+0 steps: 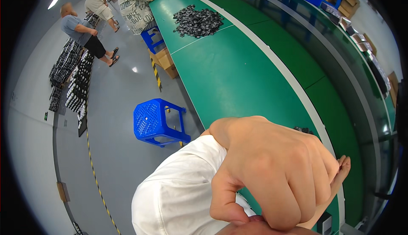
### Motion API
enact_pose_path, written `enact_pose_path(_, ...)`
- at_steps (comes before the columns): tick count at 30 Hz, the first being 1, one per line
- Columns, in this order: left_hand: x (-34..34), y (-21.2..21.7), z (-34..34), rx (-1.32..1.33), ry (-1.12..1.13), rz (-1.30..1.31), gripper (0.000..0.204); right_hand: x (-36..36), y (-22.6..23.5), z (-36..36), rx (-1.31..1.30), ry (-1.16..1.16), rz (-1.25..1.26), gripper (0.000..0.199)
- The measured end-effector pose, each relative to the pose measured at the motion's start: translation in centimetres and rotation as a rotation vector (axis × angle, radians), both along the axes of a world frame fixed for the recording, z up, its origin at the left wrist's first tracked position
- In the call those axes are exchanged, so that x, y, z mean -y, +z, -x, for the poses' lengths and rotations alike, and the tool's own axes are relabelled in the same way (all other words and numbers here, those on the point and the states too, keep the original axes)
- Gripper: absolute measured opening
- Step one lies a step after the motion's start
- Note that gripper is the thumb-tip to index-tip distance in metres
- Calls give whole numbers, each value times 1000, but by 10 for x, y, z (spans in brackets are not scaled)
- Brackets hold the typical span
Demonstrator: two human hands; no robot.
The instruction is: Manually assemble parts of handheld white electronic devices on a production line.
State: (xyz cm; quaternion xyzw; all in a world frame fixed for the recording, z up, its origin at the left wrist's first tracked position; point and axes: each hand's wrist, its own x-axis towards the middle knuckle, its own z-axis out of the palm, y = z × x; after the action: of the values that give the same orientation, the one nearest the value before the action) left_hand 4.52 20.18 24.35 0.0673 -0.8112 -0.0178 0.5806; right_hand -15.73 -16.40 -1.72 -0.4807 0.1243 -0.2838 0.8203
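Observation:
My left hand (272, 171) fills the lower middle, close up and with its back showing. Its fingers are curled in and the thumb bends beside them, against bare skin at the lower edge; whatever lies between the fingertips is hidden. Farther right, partly covered by the left hand, my right hand (344, 165) is over the green table's (229, 82) right side, its fingers loosely stretched and nothing seen in them. Just behind the left hand's knuckles lie a few small black parts (303, 130). A white garment (174, 192) spreads at the lower left.
A large heap of small black parts (197, 21) lies at the table's far end, near a seated person (136, 5). A blue stool (148, 120) stands left of the table. Two more people stand beyond, beside rows of black and white items (78, 82). A cardboard box (165, 61) sits underneath.

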Motion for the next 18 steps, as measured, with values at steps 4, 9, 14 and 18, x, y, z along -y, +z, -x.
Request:
enact_pose_path(4, 0, 2, 1, 4, 9, 10, 34, -4, 2, 0, -22, -38, 5, 25)
enact_pose_path(9, 1, -8, 12, -153, 33, 18, 25, -1, 3, 0, -38, -27, 12, 24)
enact_pose_path(14, 1, 1, 2, 2, 19, -12, 33, -4, 4, 0, -42, -35, 4, 24)
enact_pose_path(18, 4, -13, 13, -77, 26, 2, 27, -4, 3, 0, -41, -39, 12, 24)
